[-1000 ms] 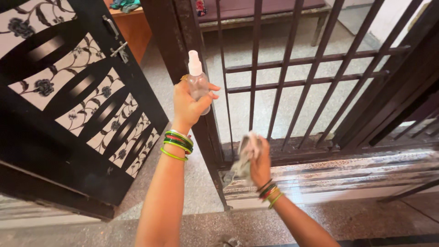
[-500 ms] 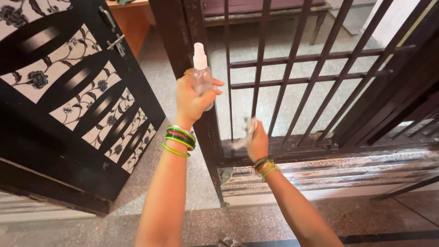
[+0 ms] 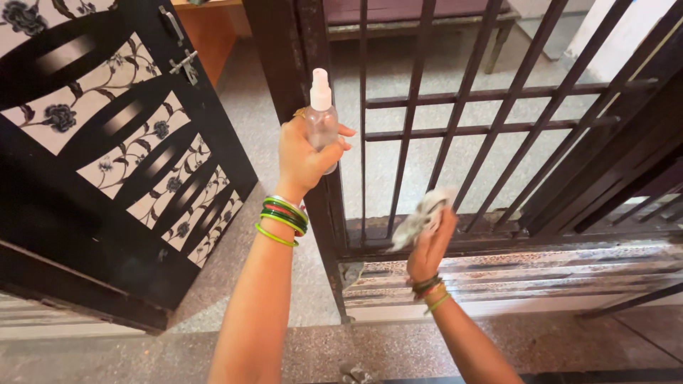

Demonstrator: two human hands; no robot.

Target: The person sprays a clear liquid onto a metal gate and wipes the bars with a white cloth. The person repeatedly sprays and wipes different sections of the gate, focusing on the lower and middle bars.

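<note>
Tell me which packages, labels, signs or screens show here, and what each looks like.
Spray bottle: the only package, held upright in the left hand before the dark barred gate; small, clear, with a white nozzle, no label visible.
Labels, signs, screens: none in view.

No pkgs, labels, signs, screens.

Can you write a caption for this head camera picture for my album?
Left hand holds a clear spray bottle up while right hand presses a grey cloth on the dark metal gate.
</note>
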